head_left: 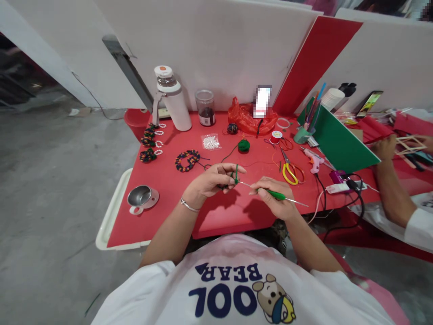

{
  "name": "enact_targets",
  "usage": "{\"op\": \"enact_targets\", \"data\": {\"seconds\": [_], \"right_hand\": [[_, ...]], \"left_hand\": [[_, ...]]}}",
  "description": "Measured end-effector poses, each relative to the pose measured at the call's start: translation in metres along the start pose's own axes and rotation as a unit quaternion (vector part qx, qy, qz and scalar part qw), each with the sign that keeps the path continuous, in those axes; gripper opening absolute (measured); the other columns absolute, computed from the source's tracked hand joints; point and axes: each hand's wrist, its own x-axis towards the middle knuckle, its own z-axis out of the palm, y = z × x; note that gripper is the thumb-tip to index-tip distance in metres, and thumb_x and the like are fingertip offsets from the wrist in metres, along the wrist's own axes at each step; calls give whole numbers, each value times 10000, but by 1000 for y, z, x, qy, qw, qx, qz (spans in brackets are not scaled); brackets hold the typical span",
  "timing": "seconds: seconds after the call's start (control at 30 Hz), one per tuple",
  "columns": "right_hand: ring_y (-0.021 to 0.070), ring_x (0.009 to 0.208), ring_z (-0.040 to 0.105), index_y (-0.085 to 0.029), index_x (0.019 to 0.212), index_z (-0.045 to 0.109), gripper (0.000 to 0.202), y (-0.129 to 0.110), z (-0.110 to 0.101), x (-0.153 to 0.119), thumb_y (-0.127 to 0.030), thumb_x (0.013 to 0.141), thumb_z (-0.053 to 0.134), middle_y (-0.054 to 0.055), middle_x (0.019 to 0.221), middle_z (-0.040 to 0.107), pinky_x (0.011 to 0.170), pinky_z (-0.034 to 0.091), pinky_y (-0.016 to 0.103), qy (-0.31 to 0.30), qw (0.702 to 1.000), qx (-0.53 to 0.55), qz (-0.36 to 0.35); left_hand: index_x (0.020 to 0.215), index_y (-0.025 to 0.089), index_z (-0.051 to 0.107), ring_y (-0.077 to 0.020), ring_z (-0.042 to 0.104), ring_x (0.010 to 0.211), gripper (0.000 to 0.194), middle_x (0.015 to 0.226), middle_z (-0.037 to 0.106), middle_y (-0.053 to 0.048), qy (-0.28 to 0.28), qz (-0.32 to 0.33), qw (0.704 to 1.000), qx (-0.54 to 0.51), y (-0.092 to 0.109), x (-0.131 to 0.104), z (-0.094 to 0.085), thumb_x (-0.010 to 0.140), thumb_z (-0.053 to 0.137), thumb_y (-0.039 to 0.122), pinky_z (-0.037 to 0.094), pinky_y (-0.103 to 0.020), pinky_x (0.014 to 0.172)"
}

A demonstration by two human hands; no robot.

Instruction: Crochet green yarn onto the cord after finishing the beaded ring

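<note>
My right hand (275, 195) is closed around a crochet hook (278, 195) with a green grip and metal shafts at both ends. The hook's left tip reaches to green yarn (236, 177) at my left hand (218, 179). My left hand pinches that yarn, and a strand of it runs over a raised finger. From a ball of green yarn (243, 146) a strand trails toward my left hand. A dark multicoloured crocheted ring (187, 161) lies left of the ball on the red tabletop.
A steel cup (143, 199) stands front left, a white thermos (176, 104) and a jar (205, 108) behind. Small crocheted pieces (148, 155), scissors (289, 171), a glue gun (314, 161) and a power strip (345, 187) lie about. Right of a green board (345, 140) is another person's arm (392, 189).
</note>
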Motion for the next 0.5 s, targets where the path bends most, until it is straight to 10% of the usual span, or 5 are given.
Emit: {"op": "enact_targets", "data": {"seconds": [0.2, 0.5], "right_hand": [[234, 1080, 679, -246, 876, 729, 402, 3, 8, 7, -424, 1094, 443, 86, 1059, 731, 962, 550, 432, 99, 989, -107, 25], [167, 829, 706, -250, 1097, 772, 175, 3, 27, 17, -312, 1030, 623, 61, 925, 752, 745, 549, 287, 62, 977, -203, 16]], "left_hand": [[955, 124, 782, -57, 515, 468, 367, 676, 644, 14, 68, 50, 996, -12, -4, -2, 5, 595, 839, 168, 403, -193, 444], [994, 123, 780, -63, 518, 434, 422, 675, 626, 38, 148, 96, 984, 25, -1, -3, 13, 582, 856, 180, 418, -201, 396]]}}
